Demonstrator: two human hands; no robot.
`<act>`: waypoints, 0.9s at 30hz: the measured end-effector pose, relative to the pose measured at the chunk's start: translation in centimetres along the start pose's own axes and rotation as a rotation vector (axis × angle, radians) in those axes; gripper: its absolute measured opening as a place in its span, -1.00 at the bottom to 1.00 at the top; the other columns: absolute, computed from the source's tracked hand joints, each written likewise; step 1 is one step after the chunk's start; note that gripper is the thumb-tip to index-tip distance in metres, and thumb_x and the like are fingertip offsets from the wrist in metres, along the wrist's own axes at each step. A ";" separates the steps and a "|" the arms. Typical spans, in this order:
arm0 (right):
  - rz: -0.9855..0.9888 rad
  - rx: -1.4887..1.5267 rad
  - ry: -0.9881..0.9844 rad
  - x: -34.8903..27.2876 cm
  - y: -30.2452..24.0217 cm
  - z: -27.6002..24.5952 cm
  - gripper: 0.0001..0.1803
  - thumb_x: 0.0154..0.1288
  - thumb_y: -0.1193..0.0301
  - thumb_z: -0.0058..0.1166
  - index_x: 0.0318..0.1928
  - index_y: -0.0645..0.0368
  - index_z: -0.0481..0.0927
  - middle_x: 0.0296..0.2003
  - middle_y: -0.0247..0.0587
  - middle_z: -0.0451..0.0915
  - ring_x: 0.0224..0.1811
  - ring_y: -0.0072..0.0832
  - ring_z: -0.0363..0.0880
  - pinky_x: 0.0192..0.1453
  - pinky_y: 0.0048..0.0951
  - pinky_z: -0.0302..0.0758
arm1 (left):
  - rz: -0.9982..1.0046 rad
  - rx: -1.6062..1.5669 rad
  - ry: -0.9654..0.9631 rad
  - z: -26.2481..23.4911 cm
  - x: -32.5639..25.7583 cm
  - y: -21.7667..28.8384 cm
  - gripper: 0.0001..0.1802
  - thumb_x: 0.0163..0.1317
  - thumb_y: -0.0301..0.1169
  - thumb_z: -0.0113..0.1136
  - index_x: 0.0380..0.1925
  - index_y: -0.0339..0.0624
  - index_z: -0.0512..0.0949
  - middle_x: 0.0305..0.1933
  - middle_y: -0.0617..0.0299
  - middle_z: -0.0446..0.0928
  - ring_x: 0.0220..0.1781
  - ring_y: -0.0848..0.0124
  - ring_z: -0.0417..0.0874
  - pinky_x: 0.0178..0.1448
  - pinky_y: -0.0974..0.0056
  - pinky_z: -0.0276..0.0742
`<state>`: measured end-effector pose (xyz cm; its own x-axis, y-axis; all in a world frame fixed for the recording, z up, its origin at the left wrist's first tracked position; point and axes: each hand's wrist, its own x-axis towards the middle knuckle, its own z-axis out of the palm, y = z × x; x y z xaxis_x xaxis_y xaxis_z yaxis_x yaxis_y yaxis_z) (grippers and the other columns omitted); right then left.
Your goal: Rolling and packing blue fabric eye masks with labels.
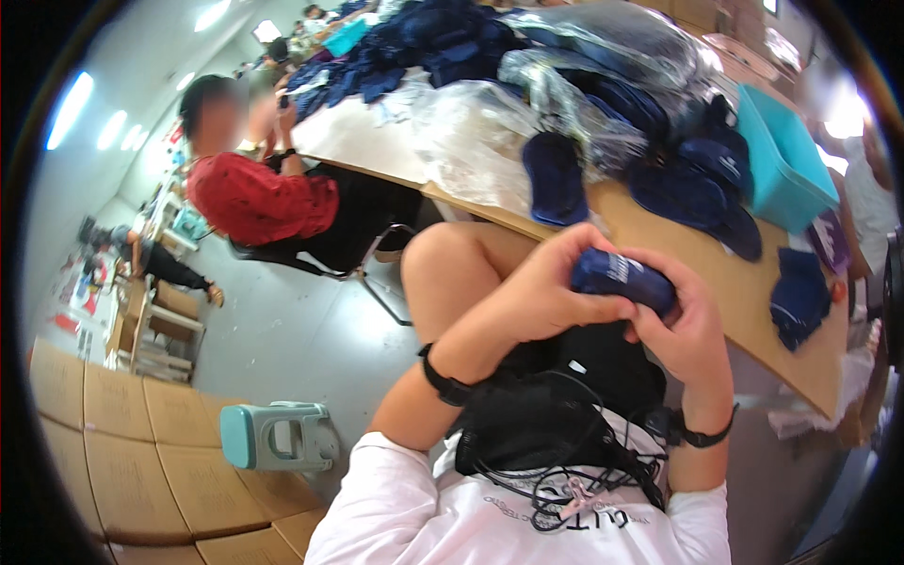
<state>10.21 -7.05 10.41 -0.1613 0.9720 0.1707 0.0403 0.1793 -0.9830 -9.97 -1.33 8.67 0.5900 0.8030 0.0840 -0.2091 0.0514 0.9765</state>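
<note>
The person sits beside the desk (pixel 753 311) with one bare knee raised, and both hands meet above the lap around a small navy roll (pixel 623 279) of fabric. The left hand (pixel 546 292) wraps it from the near side, fingers (pixel 603 306) curled under and over the roll's left end. The right hand (pixel 683 320) closes on the other end, its fingers hooked over the top. Both hands are shut tight on the roll, which seems to be why it keeps its compact shape: held at both ends, the fabric cannot spring open. It sits clear of the desk, close to the body, where the hands can press against each other.

A black mesh bag (pixel 537 424) lies in the lap just under the hands. On the desk, loose navy pieces (pixel 556 179) lie flat near the edge within reach, and a heap in clear plastic wrap (pixel 603 85) sits farther back. A teal bin (pixel 786 160) stands at the right side of the desk. A teal stool (pixel 278 435) and flat cardboard boxes (pixel 141 443) are on the floor to the left. Another person in a red top (pixel 259 198) sits at the same desk, well apart.
</note>
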 end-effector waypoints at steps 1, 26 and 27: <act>0.101 0.018 -0.006 -0.2 -0.4 0.0 -0.47 0.18 0.62 0.14 0.23 0.24 0.61 -0.05 -0.23 0.65 -0.29 -0.64 0.62 -0.18 -0.58 0.60 | 0.017 0.034 0.000 0.0 -0.1 -0.2 -0.43 0.11 -0.61 0.59 -0.01 -0.04 0.43 -0.17 0.39 0.60 -0.22 0.66 0.61 -0.25 0.50 0.52; 0.252 0.251 0.295 3.4 16.2 -15.5 -0.44 0.62 0.35 -0.01 0.52 0.20 0.28 0.29 -0.03 0.55 -0.27 -0.65 0.44 -0.08 -0.70 0.42 | 0.172 0.698 0.167 -8.5 -8.0 5.0 -0.50 0.24 -0.38 0.43 0.14 -0.27 0.51 -0.22 0.23 0.71 -0.21 0.45 0.72 -0.07 0.32 0.60; 0.260 0.253 0.307 3.3 16.4 -15.7 -0.44 0.62 0.35 -0.01 0.52 0.20 0.28 0.29 -0.03 0.55 -0.27 -0.65 0.44 -0.08 -0.70 0.42 | 0.111 0.881 0.201 -9.5 -7.9 5.4 -0.50 0.22 -0.36 0.45 0.12 -0.27 0.53 -0.20 0.22 0.71 -0.16 0.42 0.73 -0.02 0.32 0.61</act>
<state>25.79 1.46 -4.13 0.1223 0.9866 -0.1080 -0.2066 -0.0812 -0.9751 -23.20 -1.79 11.39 0.4379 0.8688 0.2311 0.4639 -0.4386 0.7697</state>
